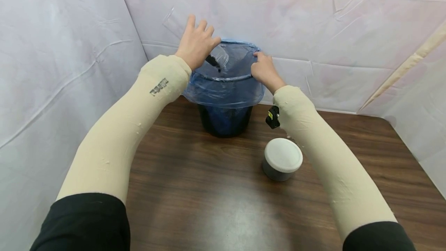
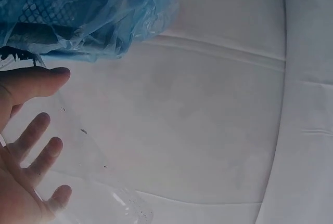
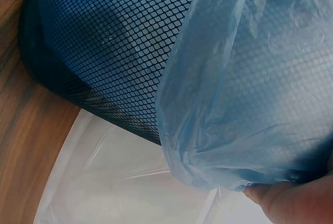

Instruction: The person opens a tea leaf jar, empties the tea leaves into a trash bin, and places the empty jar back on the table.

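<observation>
My left hand (image 1: 198,45) grips a clear cylindrical container (image 1: 173,23), tilted with its lower end in the mouth of a black mesh trash can (image 1: 225,121). Dark crumbly material (image 1: 213,61) lies towards that lower end; a few dark specks cling to the clear wall in the left wrist view. A blue plastic bag (image 1: 223,93) lines the can and folds down over its rim. At the can's right side, my right hand (image 1: 265,70) holds the bag-covered rim, its thumb (image 3: 291,198) against the blue film in the right wrist view.
A small round tub (image 1: 283,158) with a white lid stands on the brown wooden table (image 1: 209,204), in front of the can and left of my right forearm. White sheeting (image 1: 313,30) hangs behind and on both sides. A small black device (image 1: 273,117) sits at my right wrist.
</observation>
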Demonstrator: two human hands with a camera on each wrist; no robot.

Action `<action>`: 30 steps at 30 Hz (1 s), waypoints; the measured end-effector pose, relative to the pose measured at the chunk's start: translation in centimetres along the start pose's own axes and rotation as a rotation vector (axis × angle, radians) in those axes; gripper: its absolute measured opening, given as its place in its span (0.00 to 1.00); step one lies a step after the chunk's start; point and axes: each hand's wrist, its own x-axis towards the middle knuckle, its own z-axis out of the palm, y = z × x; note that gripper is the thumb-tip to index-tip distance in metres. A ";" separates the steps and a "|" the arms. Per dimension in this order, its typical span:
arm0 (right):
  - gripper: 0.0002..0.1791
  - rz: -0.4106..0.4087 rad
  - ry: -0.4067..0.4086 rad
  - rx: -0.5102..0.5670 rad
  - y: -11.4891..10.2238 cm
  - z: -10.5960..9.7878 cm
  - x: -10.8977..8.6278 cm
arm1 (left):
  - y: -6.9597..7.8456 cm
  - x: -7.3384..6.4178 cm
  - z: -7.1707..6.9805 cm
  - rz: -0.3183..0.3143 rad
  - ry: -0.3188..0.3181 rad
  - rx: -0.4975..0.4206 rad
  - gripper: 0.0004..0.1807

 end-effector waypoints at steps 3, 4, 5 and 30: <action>0.32 0.001 0.001 -0.001 0.0 0.0 0.0 | 0.0 0.0 0.0 0.016 -0.002 0.030 0.18; 0.32 0.001 0.000 -0.002 -0.1 0.0 -0.1 | 0.0 0.0 0.0 0.023 -0.006 0.043 0.19; 0.32 0.000 0.000 -0.002 -0.1 0.0 -0.1 | 0.0 0.0 0.0 0.030 -0.010 0.059 0.19; 0.32 0.029 -0.015 0.023 -0.4 -0.2 -0.5 | 0.8 0.7 -0.6 0.217 -0.056 0.444 0.18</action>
